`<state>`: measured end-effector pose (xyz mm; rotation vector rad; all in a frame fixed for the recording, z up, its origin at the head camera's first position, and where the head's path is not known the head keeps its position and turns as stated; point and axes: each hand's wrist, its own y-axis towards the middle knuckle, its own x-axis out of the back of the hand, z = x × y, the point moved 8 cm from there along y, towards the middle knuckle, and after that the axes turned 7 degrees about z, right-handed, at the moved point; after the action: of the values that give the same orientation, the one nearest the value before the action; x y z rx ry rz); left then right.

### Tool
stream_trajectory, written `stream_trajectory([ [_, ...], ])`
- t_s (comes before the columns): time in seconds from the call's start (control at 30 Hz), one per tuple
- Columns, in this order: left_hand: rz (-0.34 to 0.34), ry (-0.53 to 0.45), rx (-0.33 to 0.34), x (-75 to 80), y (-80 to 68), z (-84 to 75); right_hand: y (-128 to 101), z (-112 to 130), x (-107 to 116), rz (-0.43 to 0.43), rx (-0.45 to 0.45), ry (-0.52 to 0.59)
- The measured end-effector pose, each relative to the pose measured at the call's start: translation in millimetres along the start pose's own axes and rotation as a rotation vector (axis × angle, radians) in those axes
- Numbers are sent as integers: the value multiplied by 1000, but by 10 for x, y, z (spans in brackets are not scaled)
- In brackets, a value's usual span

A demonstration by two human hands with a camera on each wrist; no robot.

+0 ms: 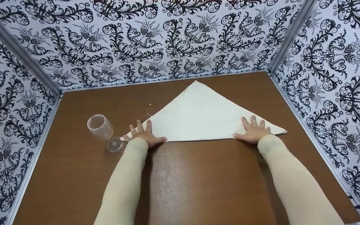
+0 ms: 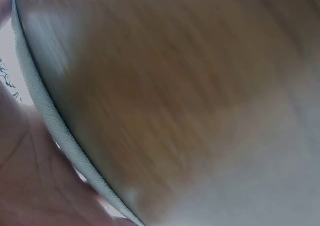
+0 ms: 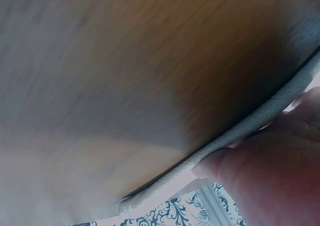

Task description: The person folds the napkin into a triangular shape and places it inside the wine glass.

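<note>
A white cloth (image 1: 198, 112), folded into a triangle, lies on the brown table with its point toward the back wall and its long folded edge toward me. My left hand (image 1: 144, 136) rests flat on its left corner, fingers spread and thumb along the fold. On the right part, my right hand (image 1: 255, 131) presses down likewise, fingers spread, with the cloth's right corner showing beyond it. Both wrist views look along the fold: the cloth edge (image 2: 75, 141) runs beside the left palm, and the same edge (image 3: 240, 126) passes by the right palm.
A clear stemmed glass (image 1: 100, 127) stands just left of my left hand, its foot close to the cloth's left tip. Small light specks (image 1: 149, 114) lie by the cloth's left edge. Patterned black-and-white walls (image 1: 180, 40) border the wooden table (image 1: 180, 181) at the back and sides.
</note>
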<state>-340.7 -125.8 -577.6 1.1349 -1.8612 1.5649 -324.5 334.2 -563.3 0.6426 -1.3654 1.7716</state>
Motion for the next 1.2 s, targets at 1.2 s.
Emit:
stream_trajectory([
  [1.2, -116, -5, -7, -91, -84, -605, 158, 311, 115, 121, 85, -66],
])
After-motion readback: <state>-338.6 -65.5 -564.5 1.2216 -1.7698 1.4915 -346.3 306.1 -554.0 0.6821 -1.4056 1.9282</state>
